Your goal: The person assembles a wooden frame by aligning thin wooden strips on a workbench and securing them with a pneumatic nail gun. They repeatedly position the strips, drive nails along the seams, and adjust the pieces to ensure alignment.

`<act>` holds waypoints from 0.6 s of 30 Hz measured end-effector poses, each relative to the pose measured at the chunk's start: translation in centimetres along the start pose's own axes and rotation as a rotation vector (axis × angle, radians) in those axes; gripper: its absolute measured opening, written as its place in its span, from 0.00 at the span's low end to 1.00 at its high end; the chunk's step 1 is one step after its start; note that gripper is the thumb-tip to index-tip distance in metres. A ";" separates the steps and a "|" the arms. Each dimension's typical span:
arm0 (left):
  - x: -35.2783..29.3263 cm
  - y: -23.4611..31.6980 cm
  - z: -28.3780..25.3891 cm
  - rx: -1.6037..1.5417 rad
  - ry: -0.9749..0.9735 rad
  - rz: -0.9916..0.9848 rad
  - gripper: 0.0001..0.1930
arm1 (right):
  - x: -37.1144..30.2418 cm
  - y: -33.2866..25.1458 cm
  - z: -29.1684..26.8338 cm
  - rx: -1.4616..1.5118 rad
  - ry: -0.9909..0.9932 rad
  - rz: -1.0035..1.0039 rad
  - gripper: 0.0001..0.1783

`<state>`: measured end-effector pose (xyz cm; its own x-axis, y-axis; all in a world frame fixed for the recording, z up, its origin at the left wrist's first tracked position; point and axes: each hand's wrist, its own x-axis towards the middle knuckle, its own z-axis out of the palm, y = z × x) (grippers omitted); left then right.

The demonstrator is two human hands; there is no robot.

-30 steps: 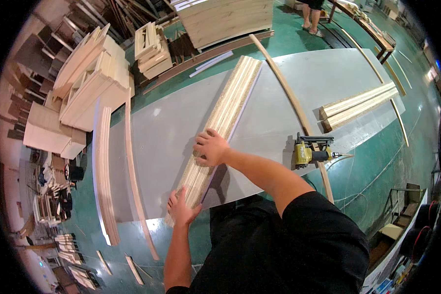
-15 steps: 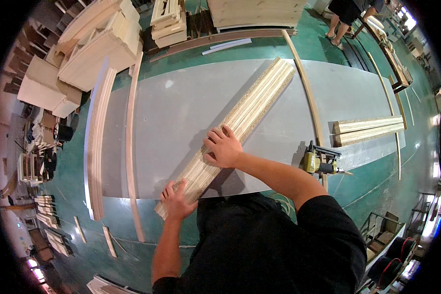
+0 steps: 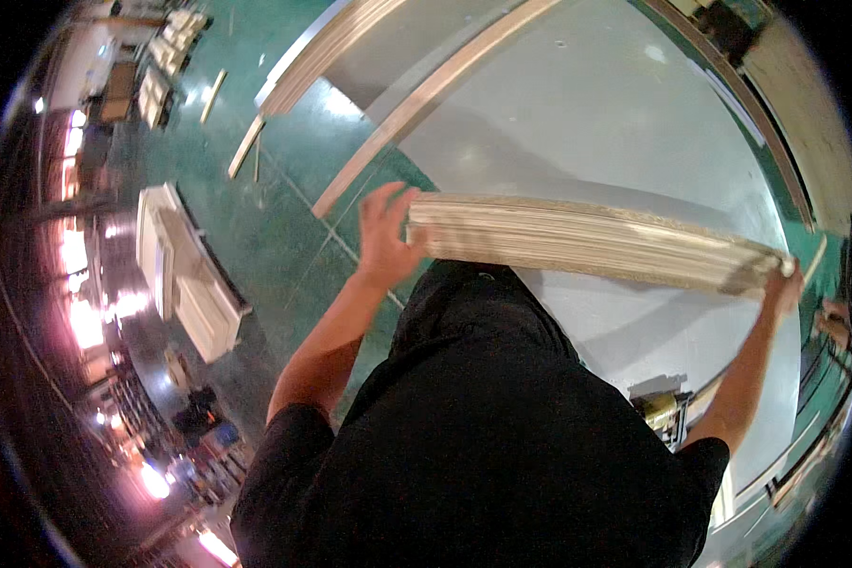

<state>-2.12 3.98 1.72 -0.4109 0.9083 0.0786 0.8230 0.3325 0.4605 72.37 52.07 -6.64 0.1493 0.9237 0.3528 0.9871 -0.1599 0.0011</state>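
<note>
A long, thick stack of pale wooden strips spans across in front of me, tilting slightly down to the right. My left hand presses against its left end with thumb and fingers, a little blurred. At the far right end, my right hand grips the stack, its fingers partly hidden. Beneath lies a large grey panel, on which the stack casts a shadow, so it appears lifted. Beside my right arm lies a yellowish nail gun, partly covered by the arm and sleeve.
A wooden batten crosses the panel's left part, with layered boards beyond it. On the green floor at left stands a pale wooden furniture piece. Another person's hand shows at the far right.
The stack has been raised off the panel and turned crosswise. My right hand has moved from its middle to its right end, my left to the other end. The view has swung left.
</note>
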 end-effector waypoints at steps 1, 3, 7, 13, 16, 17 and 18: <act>-1.0 -2.4 -0.2 -0.022 0.077 -0.130 0.34 | 2.5 3.2 0.9 -0.168 -0.008 0.110 0.31; -3.5 -2.4 -4.4 -0.060 0.187 -0.431 0.26 | -0.8 -3.1 6.2 -0.162 -0.093 0.180 0.22; -3.5 -6.6 5.8 -0.638 0.176 -0.691 0.19 | 19.1 13.5 4.8 -0.376 -0.213 -0.479 0.23; 0.4 -2.7 4.1 -0.551 0.122 -0.798 0.18 | 13.5 9.6 13.0 -0.568 -0.477 -0.738 0.12; 1.3 -2.1 4.6 -0.479 0.116 -0.782 0.18 | 14.6 9.4 11.8 -0.505 -0.441 -0.730 0.13; 1.6 -1.9 4.7 -0.444 0.113 -0.771 0.17 | 14.8 9.5 11.6 -0.450 -0.439 -0.700 0.13; 1.8 -1.7 4.8 -0.452 0.122 -0.782 0.17 | 15.0 9.7 11.6 -0.399 -0.442 -0.670 0.13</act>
<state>-2.36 6.30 -3.17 -0.8471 0.4242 -0.3202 0.0713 0.6877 0.7225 84.89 68.36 -12.18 -0.3615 0.9033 -0.2312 0.7938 0.4282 0.4318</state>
